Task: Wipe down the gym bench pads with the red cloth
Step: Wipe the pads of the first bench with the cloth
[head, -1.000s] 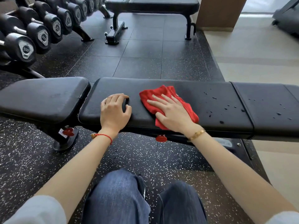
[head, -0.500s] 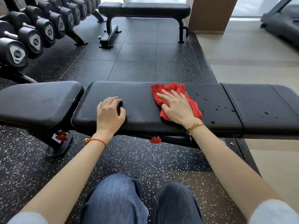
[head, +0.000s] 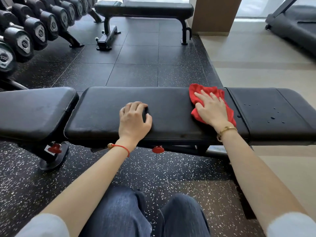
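A black gym bench runs across the view in three pads: a left seat pad point(head: 34, 110), a long middle pad point(head: 106, 113) and a right pad point(head: 273, 106) dotted with water drops. The crumpled red cloth point(head: 196, 93) lies at the right end of the middle pad. My right hand point(head: 212, 108) presses flat on it with the fingers spread. My left hand point(head: 134, 118) rests on the middle pad near its front edge, fingers loosely curled, holding nothing.
A rack of black dumbbells point(head: 25, 40) lines the far left. A second flat bench point(head: 145, 9) stands at the back on the rubber floor. A treadmill point(head: 294, 28) sits at the far right on light flooring. My knees in jeans point(head: 145, 216) are below.
My right hand has slid the red cloth rightward along the middle pad to its right end; the drops there no longer show. My left hand has stayed in place.
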### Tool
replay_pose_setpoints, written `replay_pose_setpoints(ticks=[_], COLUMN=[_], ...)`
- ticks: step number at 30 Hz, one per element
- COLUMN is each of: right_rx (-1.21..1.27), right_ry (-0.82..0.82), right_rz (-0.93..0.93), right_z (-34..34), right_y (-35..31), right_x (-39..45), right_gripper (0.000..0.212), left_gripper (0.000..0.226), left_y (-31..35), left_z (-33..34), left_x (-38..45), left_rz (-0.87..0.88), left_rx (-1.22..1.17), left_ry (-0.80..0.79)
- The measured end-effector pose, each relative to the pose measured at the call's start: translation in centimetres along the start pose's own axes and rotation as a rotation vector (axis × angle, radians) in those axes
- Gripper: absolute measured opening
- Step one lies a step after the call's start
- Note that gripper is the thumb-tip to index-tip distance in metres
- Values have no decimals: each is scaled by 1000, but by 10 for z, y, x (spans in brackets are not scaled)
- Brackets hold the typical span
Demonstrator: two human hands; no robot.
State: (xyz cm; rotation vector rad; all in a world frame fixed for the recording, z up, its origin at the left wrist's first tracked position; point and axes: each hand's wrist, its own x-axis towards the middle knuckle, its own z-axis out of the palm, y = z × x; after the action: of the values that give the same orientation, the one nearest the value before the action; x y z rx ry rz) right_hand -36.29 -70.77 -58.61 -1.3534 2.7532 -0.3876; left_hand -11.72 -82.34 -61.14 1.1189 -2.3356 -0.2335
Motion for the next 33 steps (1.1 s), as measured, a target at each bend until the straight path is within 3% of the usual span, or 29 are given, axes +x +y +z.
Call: replay_pose_setpoints(ticks=[3, 7, 12, 17, 21, 28, 33], right_rx=[2, 27, 65, 27, 8, 37, 25], right_ry=[-57, -84, -65, -42, -9, 18, 131], right_rz=[-35, -297, -446, -248, -62, -278, -216], right_z=[2, 15, 9, -1, 4, 20, 15], right_y=[-28, -72, -52, -6, -22, -70, -35], right_x=[19, -15, -71, -36, -6, -72, -84], right_gripper=[51, 52, 56, 52, 51, 55, 57], left_gripper=[32, 31, 31, 33, 32, 28, 32], left_y=[1, 2, 0, 2, 5, 6, 2], left_z=[-1, -1, 0, 0, -2, -2, -3], left_x=[1, 1, 1, 0, -1, -3, -4], left_rz=[0, -16, -10, -3, -6, -6, 13], left_rx=[19, 19, 4, 1, 18, 10, -7], left_ry=[2, 10, 18, 18, 10, 23, 14])
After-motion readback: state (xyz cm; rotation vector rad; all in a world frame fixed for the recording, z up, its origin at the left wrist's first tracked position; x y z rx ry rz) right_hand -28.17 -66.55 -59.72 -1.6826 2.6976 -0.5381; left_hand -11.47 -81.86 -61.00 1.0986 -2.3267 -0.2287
